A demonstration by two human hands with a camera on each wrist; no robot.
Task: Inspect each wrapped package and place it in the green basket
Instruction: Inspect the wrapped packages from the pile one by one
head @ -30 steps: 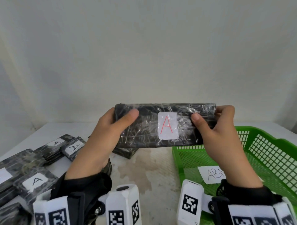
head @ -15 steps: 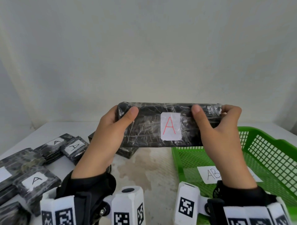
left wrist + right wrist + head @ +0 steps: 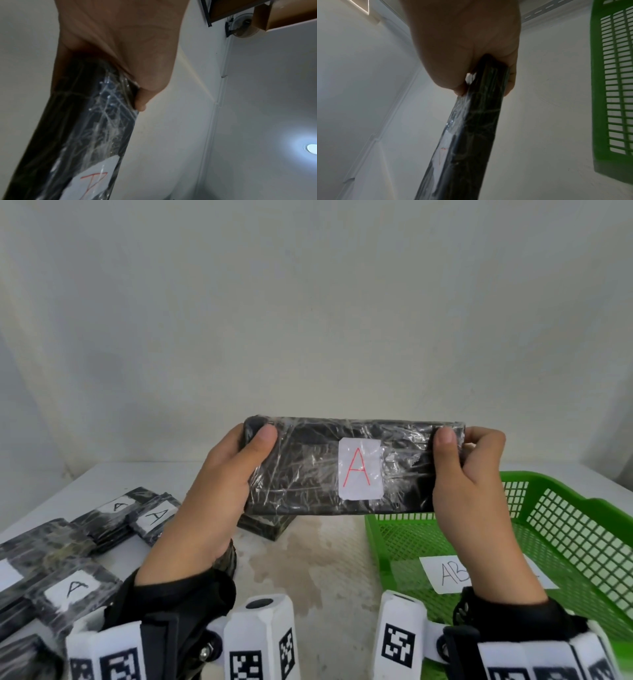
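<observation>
Package [image 3: 315,467], a long dark block wrapped in crinkled clear film, is held up in the air in front of the pale wall, level and lengthwise from left to right, above the far part of the table [image 3: 329,570]. Its broad face is turned toward the head camera, and a white label [image 3: 359,469] with a red letter A sits on that face a little right of the middle. The left hand [image 3: 212,508] grips the left end, thumb pressed on the near face and fingers wrapped behind; the left wrist view shows the palm closed round that end. The right hand [image 3: 469,491] grips the right end the same way, thumb on the near face and fingers curled over the end edge. Both hands are closed on the package, 1 at each end, with the label between them.

Down on the table at the right stands the green basket [image 3: 582,529], below and just right of the package's right end; a white slip [image 3: 448,573] marked AB lies on its floor. At the left of the table lie other wrapped packages [image 3: 68,587], several with black A labels. 1 more dark packet [image 3: 267,525] lies on the table under the held package.
</observation>
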